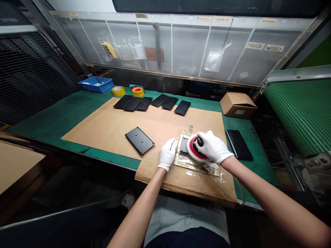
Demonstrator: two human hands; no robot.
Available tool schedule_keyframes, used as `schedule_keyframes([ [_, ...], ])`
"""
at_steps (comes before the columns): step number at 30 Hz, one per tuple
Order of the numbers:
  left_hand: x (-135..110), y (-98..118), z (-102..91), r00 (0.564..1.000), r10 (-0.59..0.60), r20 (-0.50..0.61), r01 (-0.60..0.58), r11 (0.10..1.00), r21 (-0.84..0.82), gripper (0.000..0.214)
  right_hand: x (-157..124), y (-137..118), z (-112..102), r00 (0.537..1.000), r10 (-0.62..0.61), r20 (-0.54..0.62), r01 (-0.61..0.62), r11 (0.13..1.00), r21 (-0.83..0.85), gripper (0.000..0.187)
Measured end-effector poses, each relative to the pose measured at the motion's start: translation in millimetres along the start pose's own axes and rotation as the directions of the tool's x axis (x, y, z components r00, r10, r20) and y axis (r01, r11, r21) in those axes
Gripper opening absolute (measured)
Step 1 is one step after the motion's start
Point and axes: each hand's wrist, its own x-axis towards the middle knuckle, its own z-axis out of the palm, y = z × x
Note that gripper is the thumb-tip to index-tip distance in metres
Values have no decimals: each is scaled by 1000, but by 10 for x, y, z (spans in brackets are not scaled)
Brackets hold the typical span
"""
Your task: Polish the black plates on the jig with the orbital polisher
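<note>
Head cam: R gloved hand clamped round knob of red hand buffer, pad down on black plate on glossy film atop cardboard. L gloved hand lies flat, fingers together, not pinching, just beside plate. More black plates on cardboard, green surface under it all.

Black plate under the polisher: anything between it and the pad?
Nothing visible. The red pad of the polisher under the right hand lies directly over the black plate. The left hand rests beside the plate, not between them.
</note>
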Motion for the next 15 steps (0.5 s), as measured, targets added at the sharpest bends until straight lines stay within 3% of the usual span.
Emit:
schedule_keyframes([
  [3, -2, 7, -1, 1000, 15, 7, -15, 1000, -5, 33, 58, -33, -15, 999, 29, -14, -29, 1000, -8, 38],
  [7, -7, 19, -9, 1000, 0, -13, 0, 1000, -9, 33, 98, -52, -21, 999, -46, 27, 45, 999, 22, 35],
  [11, -5, 35, -16, 1000, 16, -8, -16, 1000, -5, 33, 115, -41, -14, 999, 7, -32, -7, 1000, -9, 37],
  [15, 0, 41, -20, 1000, 11, -13, -11, 1000, 4, 32, 114, -33, -13, 998, -56, 12, 56, 998, 19, 37],
])
